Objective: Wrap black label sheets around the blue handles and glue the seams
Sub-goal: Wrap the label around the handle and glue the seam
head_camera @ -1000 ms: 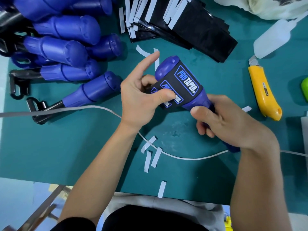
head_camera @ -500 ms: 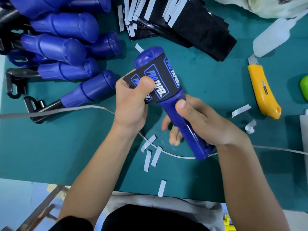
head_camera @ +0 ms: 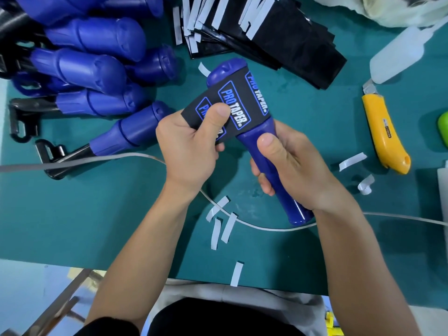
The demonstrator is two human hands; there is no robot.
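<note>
A blue handle (head_camera: 266, 163) lies slanted above the green mat, thick end up and away from me. A black label sheet (head_camera: 242, 103) printed "PRO TAPER" is partly wrapped round that thick end, its loose edge sticking out to the left. My left hand (head_camera: 191, 146) pinches this loose edge, thumb on top of the print. My right hand (head_camera: 291, 166) grips the thin lower shaft, thumb along it. A stack of black label sheets (head_camera: 278, 37) with white backing strips lies at the top centre. A white squeeze bottle (head_camera: 402, 54) lies at the top right.
Several bare blue handles (head_camera: 97, 66) with black metal ends are piled at the top left. A yellow utility knife (head_camera: 385, 132) lies at the right. White peeled strips (head_camera: 225, 226) litter the mat, and a grey cable (head_camera: 97, 158) crosses it. The mat's front edge (head_camera: 121, 265) is near my body.
The handle has turned from pointing upper left to a steeper slant, and my right hand slid down onto the thin shaft. My left thumb moved onto the label's loose edge.
</note>
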